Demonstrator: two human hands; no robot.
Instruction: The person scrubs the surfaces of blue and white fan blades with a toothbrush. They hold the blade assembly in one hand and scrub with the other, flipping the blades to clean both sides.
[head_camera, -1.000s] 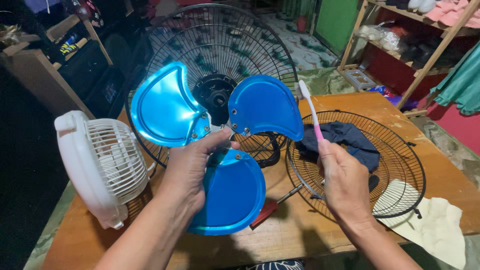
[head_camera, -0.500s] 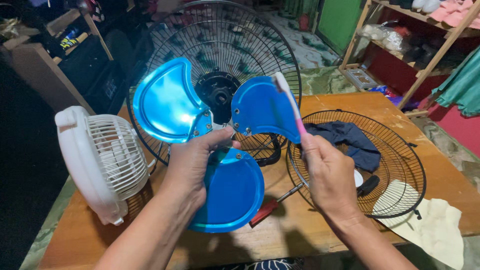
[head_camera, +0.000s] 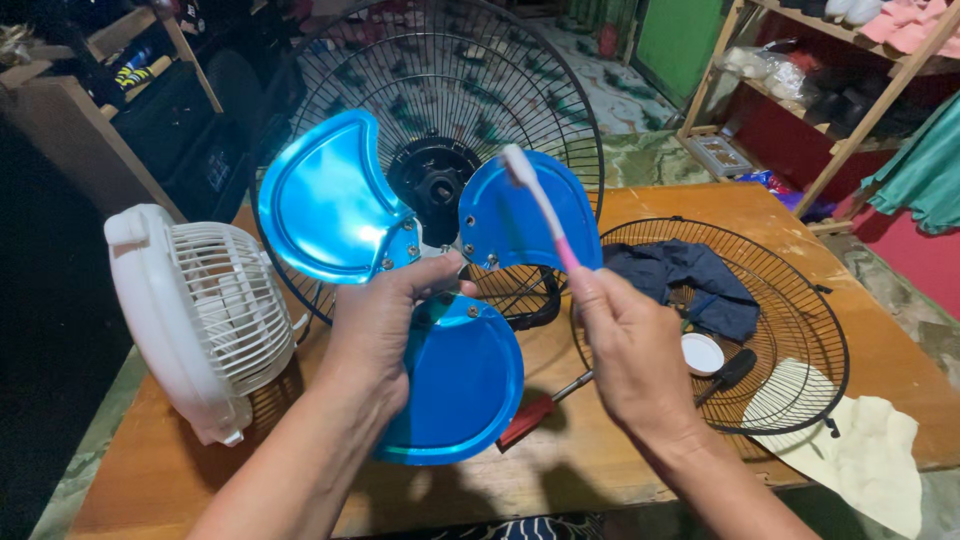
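1. Wooden table (head_camera: 640, 205): orange-brown top carrying everything below.
2. Large round black wire fan guard (head_camera: 440, 60), standing upright at the far edge with the black motor hub (head_camera: 432, 185) at its centre, directly behind the held blade.
3. Second black wire fan guard (head_camera: 790, 300), lying flat at the right; a dark blue cloth (head_camera: 690, 285), a small white round cap (head_camera: 702, 353) and a black knob (head_camera: 738, 368) rest inside it.
4. Small white plastic desk fan (head_camera: 195, 315), on its side at the left.
5. Three-lobed shiny blue metal fan blade (head_camera: 330, 210), held above the table, faces toward the camera (one lobe hangs down behind the left hand).
6. Pale yellow cloth (head_camera: 865, 460), draped at the right table edge.
7. Left hand (head_camera: 385, 325): fingers curled around the blade's riveted centre, thumb pressed on its front.
8. Right hand (head_camera: 630, 345): fingers closed, pinching the handle of item 9.
9. White-headed pink toothbrush (head_camera: 545, 215): long axis slanting up and leftward from the right hand; its head lies against the upper-right lobe, just right of the left thumb.
10. Red-handled screwdriver (head_camera: 530, 420), flat on the table beneath the blade.
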